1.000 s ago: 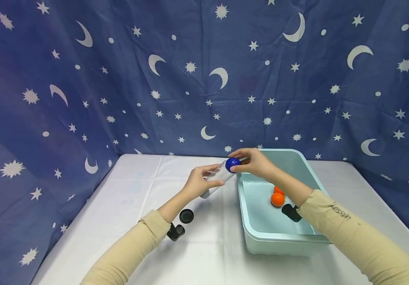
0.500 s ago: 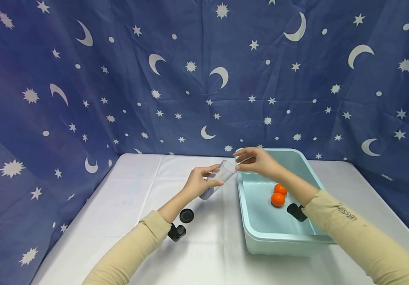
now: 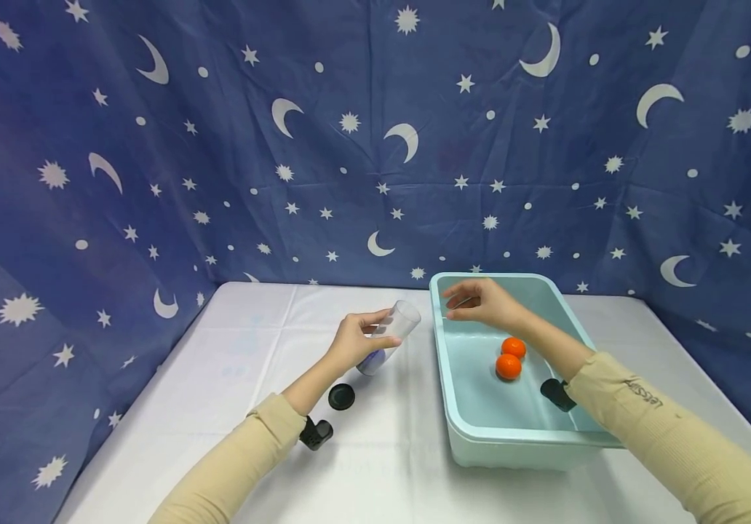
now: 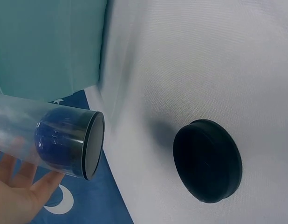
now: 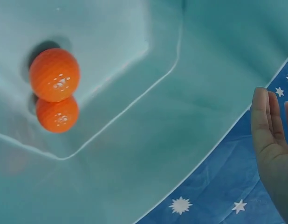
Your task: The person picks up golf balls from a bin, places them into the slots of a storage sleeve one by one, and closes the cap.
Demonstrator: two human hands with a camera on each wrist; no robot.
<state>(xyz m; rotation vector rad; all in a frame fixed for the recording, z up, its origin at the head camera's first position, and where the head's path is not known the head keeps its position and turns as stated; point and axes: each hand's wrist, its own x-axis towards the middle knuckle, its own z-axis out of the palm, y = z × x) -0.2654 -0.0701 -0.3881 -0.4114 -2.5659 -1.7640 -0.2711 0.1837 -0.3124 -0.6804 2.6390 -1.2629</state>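
My left hand [image 3: 352, 340] grips a clear plastic tube [image 3: 396, 324], tilted with its open mouth up and to the right. A blue ball [image 4: 58, 137] lies inside at the tube's closed bottom end. Over the left part of the basin hangs my right hand [image 3: 485, 304], its fingers loosely bent and holding nothing. Two orange balls [image 5: 55, 74] rest touching each other on the floor of the pale green basin [image 3: 444, 378]. A black round lid [image 3: 341, 397] lies on the white cloth below the tube.
A white cloth [image 3: 375, 473] covers the table. Behind it hangs a blue curtain [image 3: 323, 145] with moons and stars. The basin's raised rim stands right of the tube. Black wrist cameras [image 3: 316, 434] sit on both wrists.
The blue ball has left my right hand and dropped to the bottom of the tube. My right hand has drawn right over the basin; my left hand has lowered the tube slightly leftward.
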